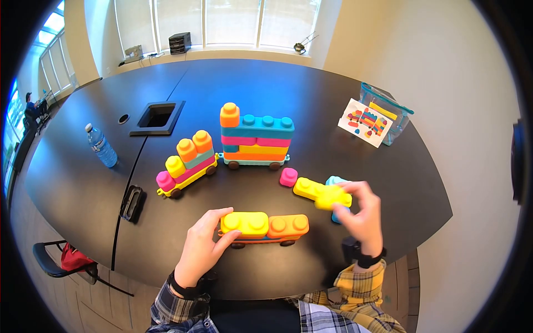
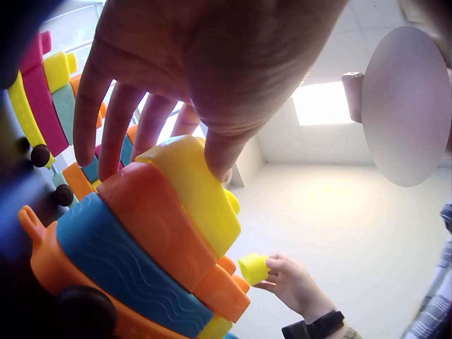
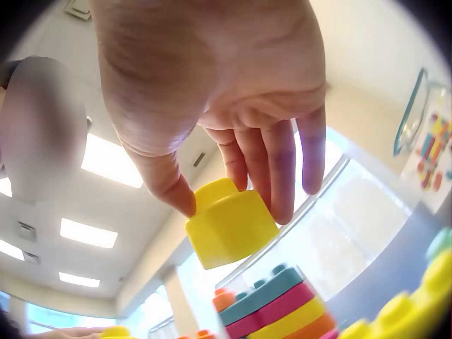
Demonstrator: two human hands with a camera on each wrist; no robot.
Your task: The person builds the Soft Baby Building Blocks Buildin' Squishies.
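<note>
My left hand (image 1: 201,241) grips the yellow block (image 1: 244,223) on top of a wheeled toy wagon, thumb at the near side. Beside that block sits an orange block (image 1: 288,224), and the left wrist view shows orange and blue layers (image 2: 127,247) under it. Off to the right, my right hand (image 1: 365,213) pinches a small yellow building block (image 3: 233,226) by its stud, between thumb and fingers, in the air. Below it on the table are a longer yellow piece (image 1: 305,188), a light blue block (image 1: 335,180) and a partly hidden blue block (image 1: 336,217).
A pink block (image 1: 288,177) lies farther in. Two built wagons stand beyond: a stepped one (image 1: 191,166) and a tall one (image 1: 256,139). Around them are a water bottle (image 1: 101,146), a black tray (image 1: 132,203), a picture card (image 1: 363,123) and a clear bag (image 1: 397,127).
</note>
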